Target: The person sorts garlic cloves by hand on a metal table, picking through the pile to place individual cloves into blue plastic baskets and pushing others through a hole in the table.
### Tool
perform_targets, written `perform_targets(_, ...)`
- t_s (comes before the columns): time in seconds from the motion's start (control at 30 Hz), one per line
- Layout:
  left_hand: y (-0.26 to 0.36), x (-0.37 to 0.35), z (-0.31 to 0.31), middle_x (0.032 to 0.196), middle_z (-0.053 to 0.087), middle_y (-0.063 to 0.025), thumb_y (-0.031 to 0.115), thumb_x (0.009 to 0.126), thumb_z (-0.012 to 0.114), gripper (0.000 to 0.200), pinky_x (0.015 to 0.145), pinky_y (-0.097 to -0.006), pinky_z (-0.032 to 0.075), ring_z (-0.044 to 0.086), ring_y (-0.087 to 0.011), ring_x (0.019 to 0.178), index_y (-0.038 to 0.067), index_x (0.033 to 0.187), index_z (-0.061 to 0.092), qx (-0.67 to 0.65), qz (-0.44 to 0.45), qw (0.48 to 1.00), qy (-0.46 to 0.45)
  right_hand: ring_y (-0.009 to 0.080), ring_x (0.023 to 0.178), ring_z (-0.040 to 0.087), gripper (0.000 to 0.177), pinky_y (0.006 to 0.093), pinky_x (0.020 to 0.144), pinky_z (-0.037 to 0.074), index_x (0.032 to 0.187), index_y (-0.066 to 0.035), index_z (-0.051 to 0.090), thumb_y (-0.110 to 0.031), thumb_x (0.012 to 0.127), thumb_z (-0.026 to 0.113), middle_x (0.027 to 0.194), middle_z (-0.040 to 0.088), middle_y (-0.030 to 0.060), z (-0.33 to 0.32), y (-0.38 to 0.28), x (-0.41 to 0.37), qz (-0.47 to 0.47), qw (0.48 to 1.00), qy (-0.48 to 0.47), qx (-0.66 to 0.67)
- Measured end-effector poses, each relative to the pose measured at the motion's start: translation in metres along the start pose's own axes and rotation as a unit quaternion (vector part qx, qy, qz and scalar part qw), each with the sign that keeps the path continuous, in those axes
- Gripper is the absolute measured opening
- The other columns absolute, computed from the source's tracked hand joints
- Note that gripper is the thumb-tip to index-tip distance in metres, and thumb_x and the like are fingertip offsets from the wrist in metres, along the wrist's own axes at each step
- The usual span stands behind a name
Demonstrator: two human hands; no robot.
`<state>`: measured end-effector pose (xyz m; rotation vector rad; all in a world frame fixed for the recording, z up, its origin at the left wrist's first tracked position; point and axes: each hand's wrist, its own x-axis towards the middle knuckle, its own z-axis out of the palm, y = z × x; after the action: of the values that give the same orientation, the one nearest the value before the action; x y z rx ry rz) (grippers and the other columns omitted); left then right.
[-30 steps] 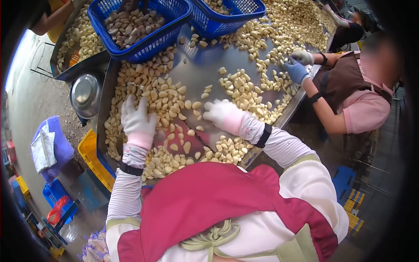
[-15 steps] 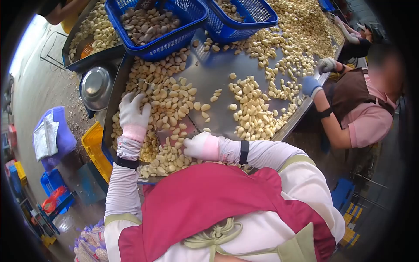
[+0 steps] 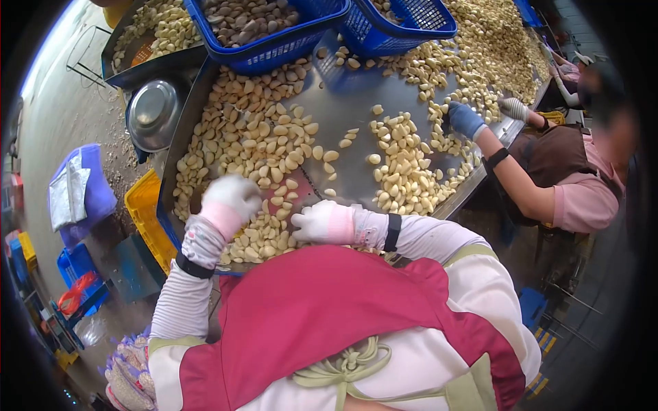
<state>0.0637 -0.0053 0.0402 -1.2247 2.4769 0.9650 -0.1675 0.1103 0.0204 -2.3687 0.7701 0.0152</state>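
Lying beyond the apron [image 3: 329, 315] in the head view, pale cloves [image 3: 264, 140] covered much of the metal counter [image 3: 343, 113]. The left grip [image 3: 233, 197], gloved and blurred, was past the apron's upper left corner, its fingers curled over the cloves; whether it pinched one could not be told. The right grip [image 3: 319, 220], also gloved, sat just past the apron's top edge with fingers bent; its hold could not be told either. Cloves lay between the two. Well beyond the apron stood two blue baskets, the left basket [image 3: 274, 53] holding darker cloves, the right basket [image 3: 404, 44] just beside it. Past the apron's upper left were a yellow crate [image 3: 151, 219] and, farther off, a bowl [image 3: 154, 109]. Past its upper right, a co-worker's blue glove [image 3: 467, 121] was at more cloves.
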Motion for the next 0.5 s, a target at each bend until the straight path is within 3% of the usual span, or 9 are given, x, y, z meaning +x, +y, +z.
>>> perform_targets(0.07,0.011,-0.011,0.009,0.094,0.071,-0.0132,0.030,0.079,0.068,0.024,0.083,-0.0422,0.055,0.069,-0.0329,0.092,0.015,0.096,0.076,0.060,-0.024,0.982,-0.179,0.0301,0.081,0.069,0.015,0.0423,0.062,0.058,0.098,-0.012,0.064,-0.019,0.086,0.059,0.093,0.060,0.0104,0.000,-0.001,-0.004,-0.020,1.000,0.009,-0.010)
perform_targets(0.1,0.018,-0.013,0.012,0.097,0.073,-0.0127,0.031,0.078,0.070,0.023,0.083,-0.0413,0.056,0.070,-0.0315,0.094,0.015,0.095,0.077,0.101,-0.038,0.970,-0.220,0.0301,0.081,0.069,0.015,0.0423,0.062,0.058,0.098,-0.012,0.064,-0.019,0.086,0.059,0.093,0.060,0.0104,0.002,-0.002,-0.006,-0.020,1.000,0.010,-0.008)
perform_targets(0.2,0.028,-0.016,0.028,0.098,0.074,-0.0107,0.032,0.078,0.072,0.025,0.082,-0.0401,0.057,0.071,-0.0290,0.095,0.014,0.094,0.077,0.155,-0.034,0.967,-0.197,0.0301,0.080,0.069,0.015,0.0432,0.062,0.058,0.099,-0.012,0.064,-0.019,0.087,0.058,0.092,0.060,0.0099,0.004,-0.001,-0.007,-0.009,1.000,-0.022,0.002)
perform_targets(0.23,0.024,-0.018,0.039,0.093,0.073,-0.0111,0.031,0.074,0.076,0.025,0.081,-0.0433,0.056,0.071,-0.0304,0.091,0.013,0.090,0.075,0.165,-0.023,0.975,-0.150,0.0302,0.079,0.069,0.016,0.0434,0.062,0.058,0.100,-0.011,0.064,-0.018,0.086,0.059,0.092,0.060,0.0099,0.008,-0.002,-0.006,0.008,0.999,-0.028,0.014)
perform_targets(0.4,0.024,-0.027,0.059,0.095,0.073,-0.0107,0.025,0.080,0.069,0.019,0.080,-0.0433,0.057,0.071,-0.0316,0.093,0.014,0.094,0.077,0.205,-0.058,0.962,-0.174,0.0306,0.078,0.069,0.016,0.0443,0.062,0.056,0.097,-0.010,0.064,-0.018,0.083,0.063,0.092,0.061,0.0100,0.002,0.003,-0.005,0.056,0.994,-0.046,0.076)
perform_targets(0.47,0.024,-0.028,0.056,0.097,0.074,-0.0107,0.022,0.082,0.067,0.019,0.081,-0.0428,0.057,0.071,-0.0321,0.094,0.013,0.095,0.077,0.204,-0.069,0.960,-0.177,0.0292,0.075,0.068,0.014,0.0414,0.061,0.056,0.087,-0.010,0.061,-0.020,0.079,0.067,0.090,0.060,0.0085,-0.038,0.007,-0.004,0.129,0.992,0.002,0.003)
perform_targets(0.5,0.025,-0.027,0.054,0.099,0.074,-0.0114,0.020,0.083,0.064,0.020,0.081,-0.0427,0.057,0.071,-0.0324,0.096,0.012,0.096,0.077,0.198,-0.080,0.956,-0.200,0.0278,0.072,0.067,0.014,0.0393,0.061,0.055,0.085,-0.010,0.061,-0.019,0.077,0.069,0.088,0.060,0.0076,-0.068,0.014,-0.009,0.125,0.983,0.118,-0.063)
